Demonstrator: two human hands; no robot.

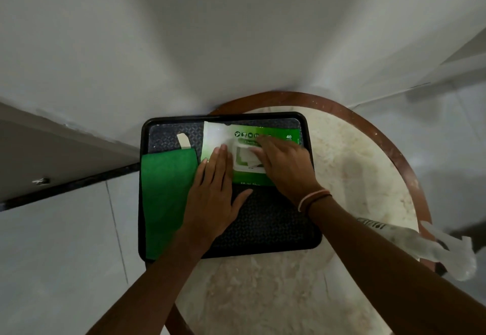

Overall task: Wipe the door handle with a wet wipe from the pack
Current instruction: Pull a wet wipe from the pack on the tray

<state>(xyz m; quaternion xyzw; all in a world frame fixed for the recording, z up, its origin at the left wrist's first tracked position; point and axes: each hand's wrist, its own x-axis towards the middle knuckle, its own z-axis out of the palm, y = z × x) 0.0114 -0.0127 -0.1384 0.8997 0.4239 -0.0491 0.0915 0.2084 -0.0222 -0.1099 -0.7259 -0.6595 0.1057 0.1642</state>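
A green and white wet wipe pack [278,132] lies flat in the far right part of a black tray [268,226]. My left hand [214,198] rests flat on the pack's left side, fingers together and pointing away from me. My right hand [285,166] lies over the pack's white opening flap [244,157], fingertips on it; whether they pinch anything is unclear. No door handle shows in this view.
A folded green cloth [165,200] covers the tray's left part, with a small beige tab [183,140] behind it. The tray sits on a round marble table with a brown rim [394,148]. A clear plastic object [444,250] lies at the table's right edge. White walls meet behind.
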